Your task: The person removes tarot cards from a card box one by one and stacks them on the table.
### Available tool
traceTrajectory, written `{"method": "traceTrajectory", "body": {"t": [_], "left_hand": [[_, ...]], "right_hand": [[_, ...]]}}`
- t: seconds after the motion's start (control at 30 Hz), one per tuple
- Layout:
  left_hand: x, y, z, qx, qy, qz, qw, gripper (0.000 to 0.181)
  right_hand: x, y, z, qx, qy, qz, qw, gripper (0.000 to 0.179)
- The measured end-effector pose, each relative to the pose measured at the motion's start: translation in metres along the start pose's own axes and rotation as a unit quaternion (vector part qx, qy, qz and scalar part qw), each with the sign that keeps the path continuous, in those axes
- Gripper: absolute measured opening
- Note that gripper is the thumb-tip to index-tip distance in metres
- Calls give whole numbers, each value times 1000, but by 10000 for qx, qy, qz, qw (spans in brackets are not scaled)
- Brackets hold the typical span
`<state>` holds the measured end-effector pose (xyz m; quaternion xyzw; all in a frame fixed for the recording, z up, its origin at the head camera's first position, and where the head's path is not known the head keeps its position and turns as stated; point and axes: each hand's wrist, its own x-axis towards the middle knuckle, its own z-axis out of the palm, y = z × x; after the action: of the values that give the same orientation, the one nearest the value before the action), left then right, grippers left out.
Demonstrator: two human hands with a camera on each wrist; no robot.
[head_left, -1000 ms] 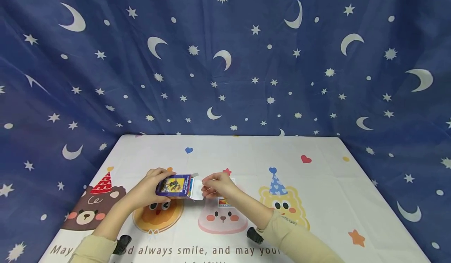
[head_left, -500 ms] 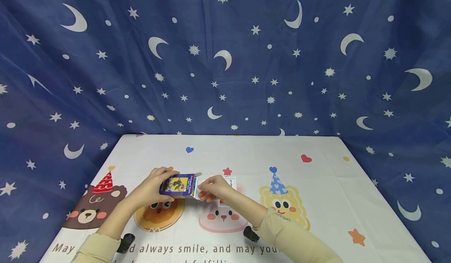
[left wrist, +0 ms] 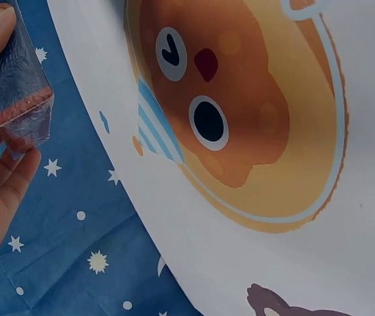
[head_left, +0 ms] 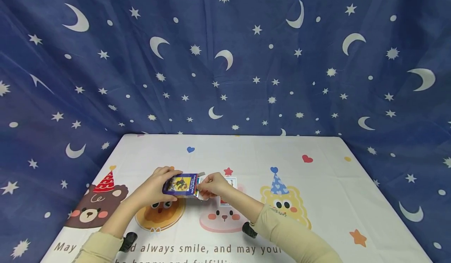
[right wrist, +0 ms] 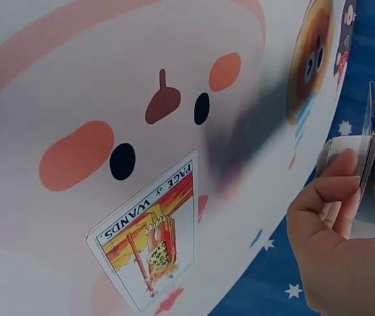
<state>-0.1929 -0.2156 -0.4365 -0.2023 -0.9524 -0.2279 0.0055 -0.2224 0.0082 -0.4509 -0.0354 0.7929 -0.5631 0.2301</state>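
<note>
Lower center, left hand point(head_left: 155, 185) gripped the sideways Universal Waite box point(head_left: 179, 184), open end at right hand point(head_left: 214, 184), couldn't tell if pinching.

A plain, pale beige left sleeve point(head_left: 98, 249) shows at lower left of the head view; the matching right sleeve point(head_left: 296, 235), lower right, bears small dark lettering point(head_left: 278, 211). Beside each sits a stubby black device point(head_left: 128, 242).

The left hand point(head_left: 154, 185) — cropped in its wrist view — partly hides the box point(head_left: 181, 184).
</note>
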Motion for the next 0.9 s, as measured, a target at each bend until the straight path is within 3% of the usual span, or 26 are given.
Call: {"method": "traceTrajectory", "body": {"t": [0.4, 0.57, 0.77, 0.9], "left_hand": [[0, -3, -1, 15, 15, 29, 10000, 74], [0, -4, -3, 21, 107, 81, 9999, 74], [0, -9, -4, 43, 213, 76, 9997, 74], [1, -11, -5, 39, 223, 50, 9997, 74]], "right_hand": [[1, 4, -1, 71, -32, -144, 9999, 9], [-1, 7, -5, 219, 100, -14, 9997, 7], [-3, 12, -10, 650, 84, 151, 9977, 7], [-4, 14, -13, 1011, -32, 345, 9943, 17]]}}
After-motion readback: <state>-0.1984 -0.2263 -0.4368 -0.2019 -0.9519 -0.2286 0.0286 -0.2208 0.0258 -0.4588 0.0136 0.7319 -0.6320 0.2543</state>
